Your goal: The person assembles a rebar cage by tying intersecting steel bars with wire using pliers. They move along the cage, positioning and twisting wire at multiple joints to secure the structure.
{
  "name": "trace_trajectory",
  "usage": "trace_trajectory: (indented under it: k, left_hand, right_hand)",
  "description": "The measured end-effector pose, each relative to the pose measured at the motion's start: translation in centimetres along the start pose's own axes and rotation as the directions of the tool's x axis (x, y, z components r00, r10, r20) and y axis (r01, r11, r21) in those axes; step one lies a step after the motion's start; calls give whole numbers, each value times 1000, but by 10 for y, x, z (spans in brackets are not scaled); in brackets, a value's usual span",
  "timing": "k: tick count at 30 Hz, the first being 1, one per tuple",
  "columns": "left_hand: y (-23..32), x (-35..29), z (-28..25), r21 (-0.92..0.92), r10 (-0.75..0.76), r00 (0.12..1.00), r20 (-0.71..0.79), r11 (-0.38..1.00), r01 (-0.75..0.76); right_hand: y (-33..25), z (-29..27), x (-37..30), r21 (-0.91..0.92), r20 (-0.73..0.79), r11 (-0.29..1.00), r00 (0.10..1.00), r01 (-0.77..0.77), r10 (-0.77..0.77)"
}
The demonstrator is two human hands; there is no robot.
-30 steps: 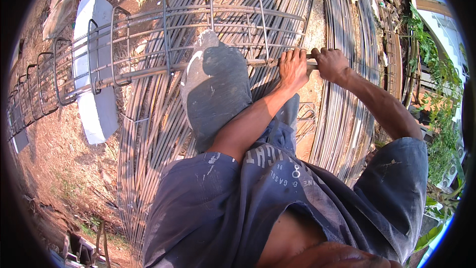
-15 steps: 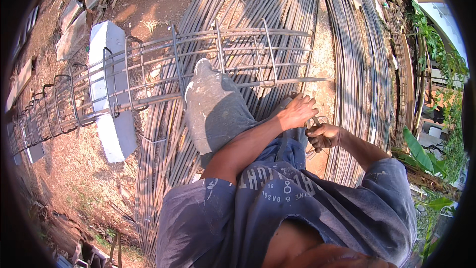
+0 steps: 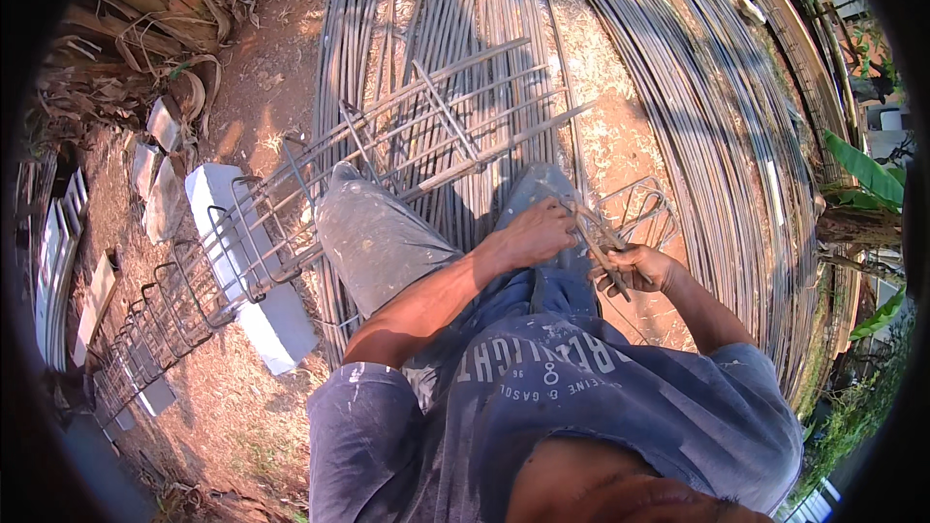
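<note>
My right hand (image 3: 635, 269) is closed around a slim, rust-brown, pincers-like metal tool (image 3: 599, 230) with long thin arms. Beside its far end my left hand (image 3: 542, 232) has its fingers curled together; what they pinch is hidden. Both hands are above my lap, close to each other. Just beyond the right hand are several bent steel stirrups (image 3: 647, 201). Ahead and to the left lies a long rebar cage (image 3: 387, 140), with square stirrups around its long bars, its near end by my knees.
A white block (image 3: 257, 271) supports the cage at left. Bundles of long steel bars (image 3: 678, 87) cover the ground ahead and right. Dry leaves (image 3: 160, 0) and broken slabs (image 3: 163, 174) lie far left. Green plants (image 3: 867, 169) stand at the right edge.
The view has turned, so the cage now slants more steeply. My hands stay close together, and the pincers-like tool and the stirrups beyond it show more clearly.
</note>
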State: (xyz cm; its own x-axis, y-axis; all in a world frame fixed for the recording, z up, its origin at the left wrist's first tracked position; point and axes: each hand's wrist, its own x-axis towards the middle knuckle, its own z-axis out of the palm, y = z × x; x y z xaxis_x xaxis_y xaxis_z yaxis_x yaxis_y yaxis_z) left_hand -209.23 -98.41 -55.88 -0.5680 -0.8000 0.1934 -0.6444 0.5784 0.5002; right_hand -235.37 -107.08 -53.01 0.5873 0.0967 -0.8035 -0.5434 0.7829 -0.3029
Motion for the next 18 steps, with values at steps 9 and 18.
trace_trajectory:
  k: [9,18]
  left_hand:
    - [-8,-1,-24,17,-243,969,32,970,243]
    - [-67,43,-125,-295,-631,773,72,726,621]
  right_hand:
    - [-36,-57,82,-945,-312,242,389,-220,-867]
    - [-45,20,77,-677,-336,596,539,433,-773]
